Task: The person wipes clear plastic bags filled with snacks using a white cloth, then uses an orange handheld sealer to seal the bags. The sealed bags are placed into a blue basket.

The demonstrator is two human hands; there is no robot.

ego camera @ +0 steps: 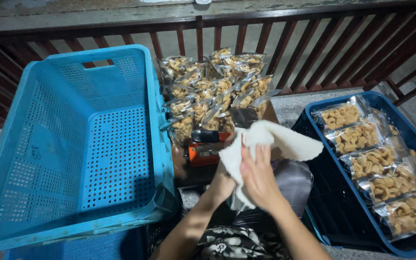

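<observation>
Both my hands meet in the lower middle of the head view around a white cloth [270, 142]. My right hand [258, 175] presses flat against the cloth from the front. My left hand [223, 180] is mostly hidden behind the cloth and grips it from the other side. Just beyond the cloth sits an orange and black sealing machine [203, 147]. Behind it stands a pile of several clear snack bags [215, 89] filled with pale fried pieces.
A large empty blue perforated crate [39, 144] tilts at the left. A darker blue crate [335, 202] at the right holds several filled clear bags [376, 161] in a row. A dark red wooden railing [285, 29] runs across the back. My lap is below.
</observation>
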